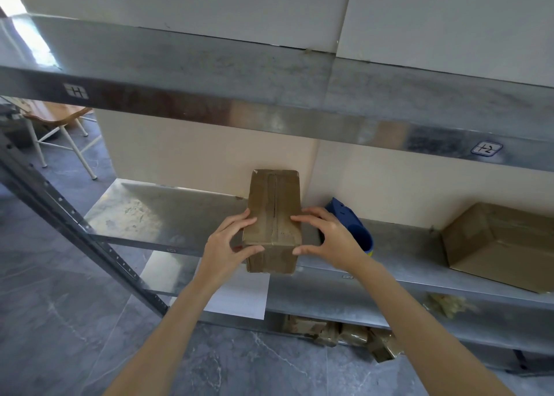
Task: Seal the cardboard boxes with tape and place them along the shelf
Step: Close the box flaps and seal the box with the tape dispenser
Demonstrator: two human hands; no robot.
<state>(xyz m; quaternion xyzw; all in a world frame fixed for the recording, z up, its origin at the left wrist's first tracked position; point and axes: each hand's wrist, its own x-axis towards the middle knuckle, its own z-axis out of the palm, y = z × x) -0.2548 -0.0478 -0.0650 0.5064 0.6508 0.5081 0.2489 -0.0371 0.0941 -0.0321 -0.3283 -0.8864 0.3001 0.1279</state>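
A small brown cardboard box (pixel 274 209), taped along its top seam, stands on the middle metal shelf (pixel 144 212) with its near end over the shelf's front edge. My left hand (pixel 227 245) grips its near left corner, thumb at the front and fingers on top. My right hand (pixel 326 239) grips the near right corner the same way. A blue tape dispenser (pixel 349 215) lies on the shelf just right of the box, partly behind my right hand.
A larger cardboard box (pixel 503 242) lies tilted at the shelf's right end. The upper shelf (pixel 269 95) overhangs above. Below, a white sheet (pixel 239 296) and several small brown packages (pixel 344 334) sit on lower levels. A dark upright post (pixel 75 230) runs at left; a chair (pixel 57 125) stands beyond.
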